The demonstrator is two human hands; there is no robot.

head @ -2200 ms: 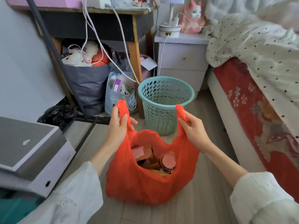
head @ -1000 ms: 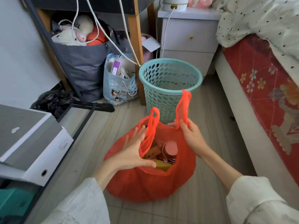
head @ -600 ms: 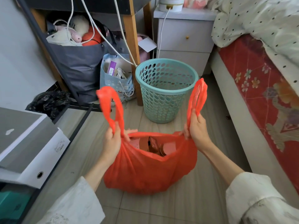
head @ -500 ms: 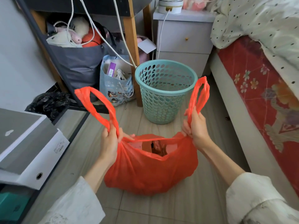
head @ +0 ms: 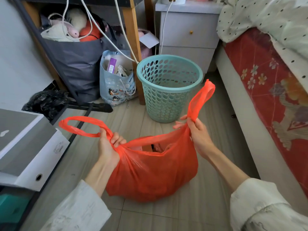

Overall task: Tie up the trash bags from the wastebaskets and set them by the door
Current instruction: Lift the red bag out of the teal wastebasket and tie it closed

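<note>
A full red trash bag (head: 150, 174) sits on the floor in front of me. My left hand (head: 108, 147) grips the base of its left handle, and that loop lies out flat to the left. My right hand (head: 198, 132) pinches the base of the right handle, whose loop stands up and to the right. The bag's mouth is stretched narrow between my hands, with a little rubbish visible through the slit. Behind the bag stands a teal perforated wastebasket (head: 168, 87) with no liner in it.
A bed with a red patterned cover (head: 270, 100) runs along the right. White and grey boxes (head: 28, 147) sit at the left. Under the desk are a grey bag (head: 75, 67), a light blue printed bag (head: 116, 87) and a black plastic bag (head: 46, 100). A nightstand (head: 188, 34) stands behind the basket.
My hands have pulled the two handles further apart and lower. The left loop has dropped from upright to lying flat leftward, and the bag's mouth has narrowed.
</note>
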